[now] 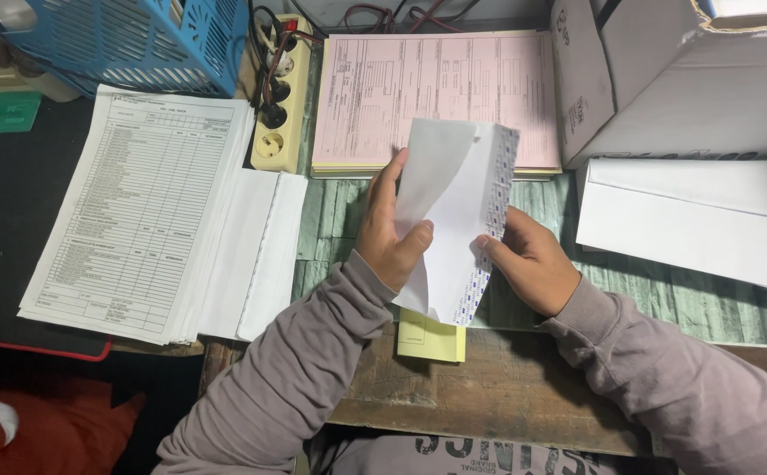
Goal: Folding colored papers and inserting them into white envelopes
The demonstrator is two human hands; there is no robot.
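White and thin, the envelope [454,220] stands upright at the centre of the view, held over the wooden desk [506,387]. The left hand [389,233] clamps its left edge, thumb in front and fingers behind; the right hand [528,259] pinches the striped right border low down. Both are closed on it. A yellow slip [432,339] pokes out at 6 o'clock. Pink forms [436,97] lie at 12 o'clock, a printed paper stack [137,211] at 9 o'clock, a cardboard box [682,79] at 2 o'clock. The envelope looks light, floppy and easily creased; gripping near the edges likely suits it best.
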